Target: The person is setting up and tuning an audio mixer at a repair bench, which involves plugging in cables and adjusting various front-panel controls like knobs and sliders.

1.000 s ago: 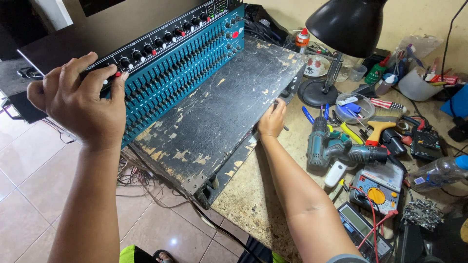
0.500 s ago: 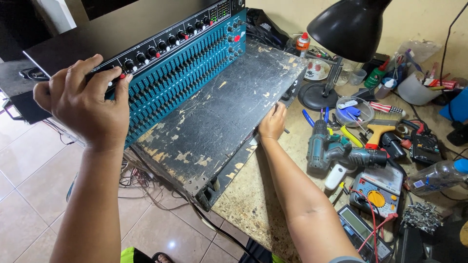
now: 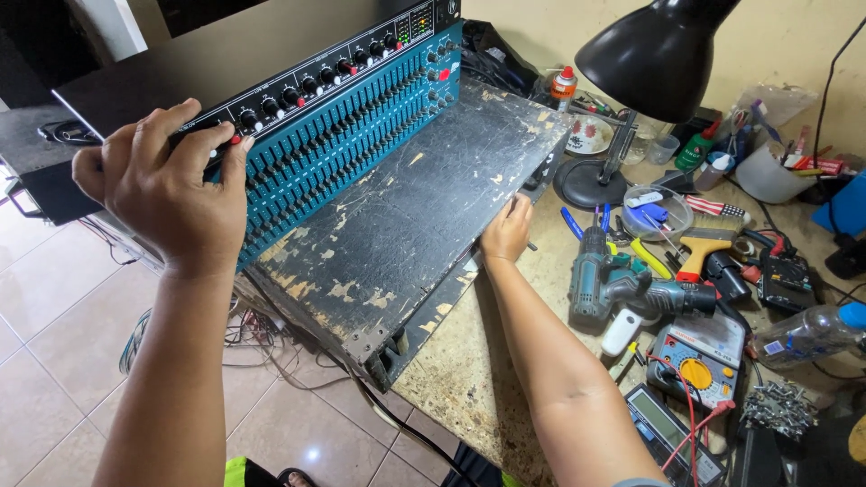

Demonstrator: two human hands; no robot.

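- Left hand (image 3: 167,194) is gripping the near-left end of the black-and-teal rack units (image 3: 298,126); grip is closed over the front edge, fingers wrapped on top of the knob row, thumb side toward the panel.
- Right hand (image 3: 507,230) is pressing against the right edge of the scuffed black case (image 3: 406,225); fingers curled on the rim, grip partly closed, can't tell if it's really pinching or just bracing.
- Stacked units are sitting tilted on the far-left part of the case, teal slider face toward the viewer, leaning up and away.
- Case is lying flat, overhanging the near-left corner of the table (image 3: 469,379), loose cables hanging below it over the tiled floor.
- Doing it well, as I judge it: keeping the left grip on the solid chassis edge, not on knobs or sliders, since those look easy to bend.
- Right hand bracing the case is looking useful, because the overhanging corner could tip or slide.
- Keeping the load moving slowly and level; the stack seems heavy and one-handed.
- Watching the right side: cordless drill (image 3: 622,284), yellow multimeter (image 3: 699,356) and black desk lamp (image 3: 645,72) are crowding just beside the case, easy to knock.
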